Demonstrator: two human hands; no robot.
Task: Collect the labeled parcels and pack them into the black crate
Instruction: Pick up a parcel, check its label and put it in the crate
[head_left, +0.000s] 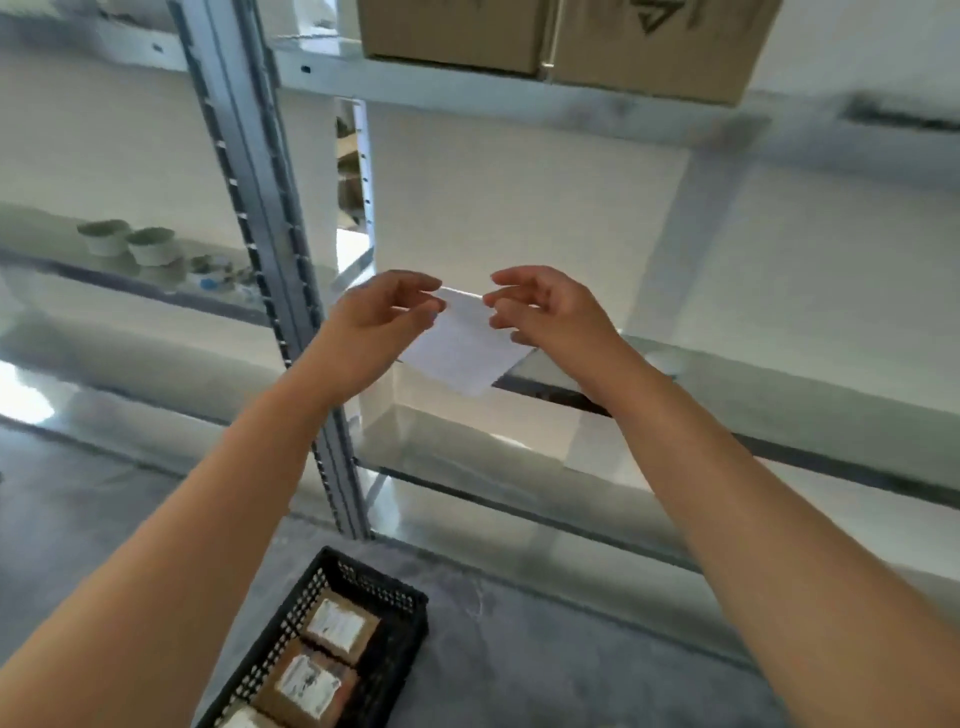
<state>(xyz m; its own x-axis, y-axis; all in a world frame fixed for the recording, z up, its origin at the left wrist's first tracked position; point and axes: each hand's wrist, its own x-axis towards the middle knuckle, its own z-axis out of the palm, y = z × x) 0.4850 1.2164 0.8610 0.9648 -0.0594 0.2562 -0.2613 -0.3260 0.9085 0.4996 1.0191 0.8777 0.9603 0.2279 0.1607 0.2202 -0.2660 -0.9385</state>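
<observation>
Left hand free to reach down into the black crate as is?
Probably not yet. The left hand pinches one corner of the white sheet, with the right hand on the other. The black crate sits open-topped on the floor below, nothing over it, so releasing the sheet should clear the way.

Both bare arms reach forward and up, forearms converging. Left hand (382, 312) and right hand (545, 306) are raised close together, each with fingertips in a pinch grip on a top corner of 1 white sheet (462, 345), other fingers curled loosely.
</observation>
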